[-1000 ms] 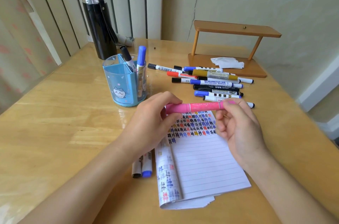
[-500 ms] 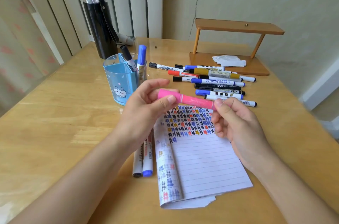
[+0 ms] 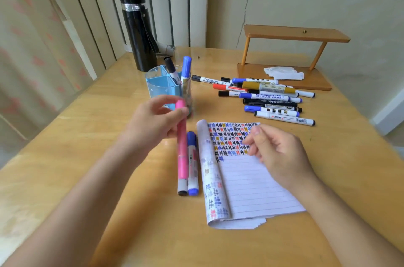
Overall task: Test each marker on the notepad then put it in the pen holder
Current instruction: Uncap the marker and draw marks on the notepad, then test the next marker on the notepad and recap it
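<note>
Pink marker (image 3: 181, 146) hangs almost upright above the table, pinched near its top end between the thumb and fingers of the left hand (image 3: 153, 124), which is motion-blurred. Just behind that hand stands the blue pen holder (image 3: 157, 86), with a black-capped and a blue-capped marker standing in its right section. Below the pink marker, two markers (image 3: 192, 164) lie side by side on the table, just left of the notepad (image 3: 258, 190), whose top rows are filled with coloured test marks. The right hand (image 3: 282, 153) hovers over those marks, fingers loosely curled, holding nothing. Further right lies a pile of loose markers (image 3: 271, 98). The step in hand looks like stowing the pink marker. Next, it needs lifting clear of the holder's rim, then lowering into a section.
</note>
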